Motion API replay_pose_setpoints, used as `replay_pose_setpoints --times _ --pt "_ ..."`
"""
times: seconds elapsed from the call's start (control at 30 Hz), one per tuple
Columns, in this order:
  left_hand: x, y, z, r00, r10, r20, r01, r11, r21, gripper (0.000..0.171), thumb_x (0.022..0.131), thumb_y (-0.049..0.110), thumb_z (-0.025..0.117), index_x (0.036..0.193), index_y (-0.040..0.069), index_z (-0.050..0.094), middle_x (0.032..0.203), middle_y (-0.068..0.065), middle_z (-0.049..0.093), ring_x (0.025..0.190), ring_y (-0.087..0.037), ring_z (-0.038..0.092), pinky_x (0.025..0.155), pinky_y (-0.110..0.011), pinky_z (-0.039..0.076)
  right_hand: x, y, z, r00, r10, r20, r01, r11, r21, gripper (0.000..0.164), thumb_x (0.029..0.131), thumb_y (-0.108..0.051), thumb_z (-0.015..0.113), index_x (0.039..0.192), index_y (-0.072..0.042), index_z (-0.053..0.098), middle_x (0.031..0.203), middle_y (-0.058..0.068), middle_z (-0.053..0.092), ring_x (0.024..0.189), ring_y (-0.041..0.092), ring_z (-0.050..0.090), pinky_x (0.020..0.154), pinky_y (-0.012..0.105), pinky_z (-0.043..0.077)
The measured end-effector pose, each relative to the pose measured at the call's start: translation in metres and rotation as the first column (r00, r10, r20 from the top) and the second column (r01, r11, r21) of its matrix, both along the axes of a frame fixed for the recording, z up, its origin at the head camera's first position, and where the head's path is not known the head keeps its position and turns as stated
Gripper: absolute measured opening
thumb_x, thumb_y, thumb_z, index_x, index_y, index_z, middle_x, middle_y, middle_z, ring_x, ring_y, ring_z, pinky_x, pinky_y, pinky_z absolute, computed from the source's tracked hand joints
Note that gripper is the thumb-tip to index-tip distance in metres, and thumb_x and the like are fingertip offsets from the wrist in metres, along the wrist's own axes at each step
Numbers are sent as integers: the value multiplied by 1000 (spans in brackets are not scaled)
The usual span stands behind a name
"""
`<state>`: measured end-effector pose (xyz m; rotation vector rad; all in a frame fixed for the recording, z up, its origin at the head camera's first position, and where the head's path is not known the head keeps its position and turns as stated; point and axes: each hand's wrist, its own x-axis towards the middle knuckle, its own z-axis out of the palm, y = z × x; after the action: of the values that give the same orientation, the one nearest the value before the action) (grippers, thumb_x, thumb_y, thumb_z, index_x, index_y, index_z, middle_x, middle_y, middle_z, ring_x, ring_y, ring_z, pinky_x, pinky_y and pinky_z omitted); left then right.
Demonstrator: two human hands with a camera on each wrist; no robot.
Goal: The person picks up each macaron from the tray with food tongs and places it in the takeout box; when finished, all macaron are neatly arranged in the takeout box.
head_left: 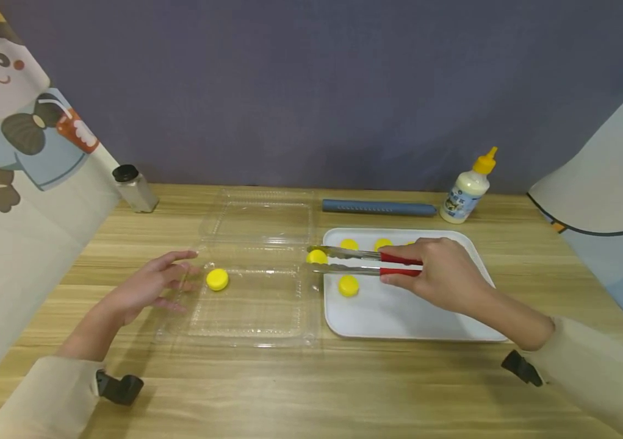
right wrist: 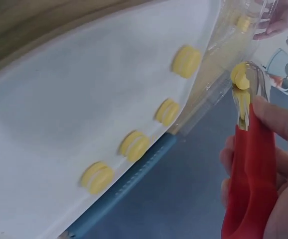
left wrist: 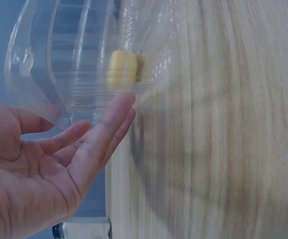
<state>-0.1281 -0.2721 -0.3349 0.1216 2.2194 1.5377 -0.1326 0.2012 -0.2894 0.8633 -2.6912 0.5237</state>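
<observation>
The right grip is clamped on the red-handled tongs, thumb and fingers round them. Left of it, the tongs' tips pinch a yellow macaron, raised above where the tray and the box meet. The white tray lies beneath this grip; on it are four more macarons, one to the grip's left and three along the far side, the last partly hidden behind the grip.

Farther left, the clear box stands with its lid open on the far side; a single macaron sits inside, near the left grip. That grip has its fingers apart and loosely bent at the box's left edge; whether they touch it, I cannot tell.

Beyond the right grip, a blue rod and a bottle rest on the desk; beyond the left grip is a jar
</observation>
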Motion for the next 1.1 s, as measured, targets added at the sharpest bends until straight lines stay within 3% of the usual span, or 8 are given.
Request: replay_pose_setpoints --times 0.37,0.7,0.93,1.1 --pt "0 -1 1 1000 -3 -3 3 1000 -3 57 113 24 30 158 -6 11 155 -38 26 133 -53 45 81 -45 62 -9 -32 9 999 43 31 -43 999 -1 45 77 -27 91 117 -11 78 84 3 76 55 7 47 47 28 36" --pt "1 -1 1 1000 4 -1 -4 1000 8 58 113 24 33 159 -5 12 156 -37 26 133 -53 45 82 -45 62 -10 -67 -2 995 50 87 -55 997 53 42 79 -25 90 118 -13 78 86 4 77 54 9 48 47 26 37" --pt "1 -1 1 1000 2 -1 -2 1000 6 58 113 24 32 159 -5 12 156 -38 26 133 -53 46 81 -45 62 -11 -90 -7 995 47 87 -57 992 116 42 80 -31 89 117 -16 79 85 2 77 64 15 62 51 27 45" --pt "2 -1 1 1000 1 -4 -1 1000 7 58 113 24 32 159 -5 11 156 -38 27 133 -53 46 81 -45 62 -12 -105 -9 995 45 86 -57 989 137 43 80 -31 89 118 -15 78 85 3 76 63 14 59 49 25 41"
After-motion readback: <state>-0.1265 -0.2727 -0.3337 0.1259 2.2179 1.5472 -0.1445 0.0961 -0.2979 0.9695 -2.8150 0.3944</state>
